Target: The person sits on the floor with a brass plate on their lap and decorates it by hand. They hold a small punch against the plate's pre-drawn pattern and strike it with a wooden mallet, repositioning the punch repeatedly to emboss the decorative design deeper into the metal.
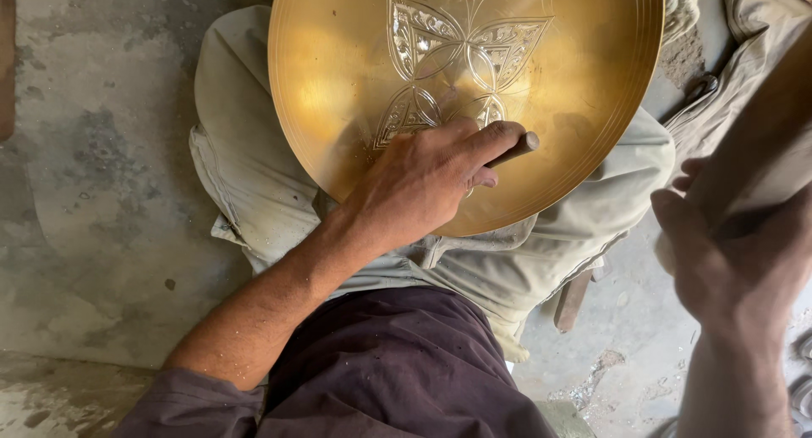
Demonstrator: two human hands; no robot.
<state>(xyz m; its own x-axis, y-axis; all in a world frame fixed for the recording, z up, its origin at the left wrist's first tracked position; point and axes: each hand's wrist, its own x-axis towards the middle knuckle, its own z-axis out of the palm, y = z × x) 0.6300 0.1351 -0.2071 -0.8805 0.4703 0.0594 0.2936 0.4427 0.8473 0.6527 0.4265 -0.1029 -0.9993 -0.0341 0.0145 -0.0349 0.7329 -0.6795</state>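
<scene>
Big round golden brass dish point(584, 91) with engraved petal pattern, propped on lap so it faces up. Left hand point(423, 180) fingers wrapped tight round thin dark metal punch point(512, 150), tip on the engraving. Right hand point(736, 260) raised, blurry, gripping a wooden mallet point(761, 150).

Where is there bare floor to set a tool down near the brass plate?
Bare concrete floor lies beyond the left hand, bordered by the trouser leg. The right side is crowded: right hand with its wooden tool, debris on the floor.
</scene>
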